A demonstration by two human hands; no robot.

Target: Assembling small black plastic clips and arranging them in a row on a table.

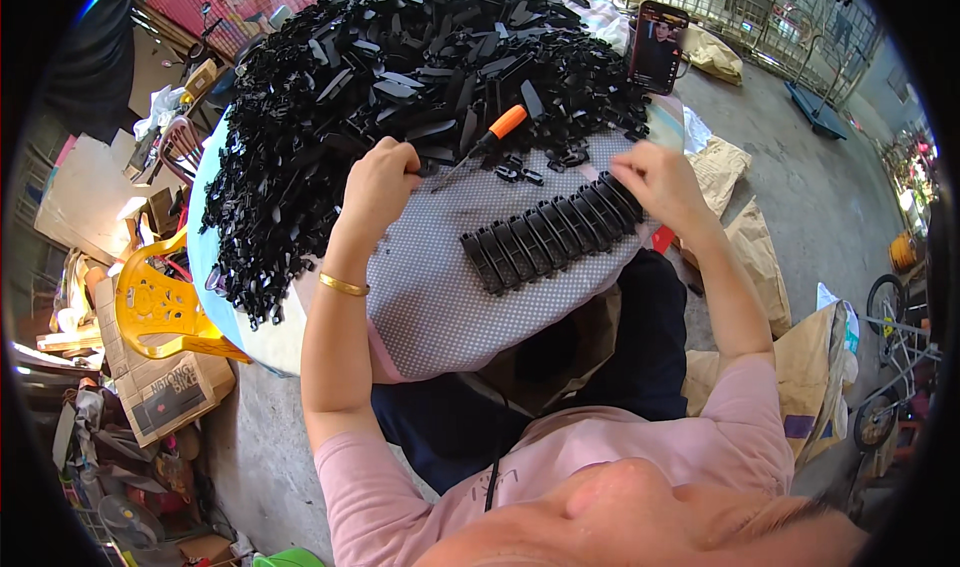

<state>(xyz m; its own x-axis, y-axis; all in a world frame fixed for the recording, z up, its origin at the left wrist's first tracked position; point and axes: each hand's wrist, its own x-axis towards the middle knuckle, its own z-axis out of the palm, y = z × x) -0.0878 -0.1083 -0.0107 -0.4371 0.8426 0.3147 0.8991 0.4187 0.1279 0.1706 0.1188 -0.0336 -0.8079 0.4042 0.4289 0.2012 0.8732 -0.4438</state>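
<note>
My left hand is closed, its fingers curled together at the near edge of a big heap of black plastic parts. Whatever its fingertips hold is too small to make out. Beside it lies a tool with an orange and black handle and a thin shaft. My right hand pinches at the right end of a row of ribbed black plastic parts, lined up side by side on the dotted grey cloth. A few small black clips lie between the heap and the row.
A phone stands upright at the table's far right. To the left are a yellow plastic chair and a cardboard box. Brown paper sacks rest on the floor at right, with a bicycle beyond.
</note>
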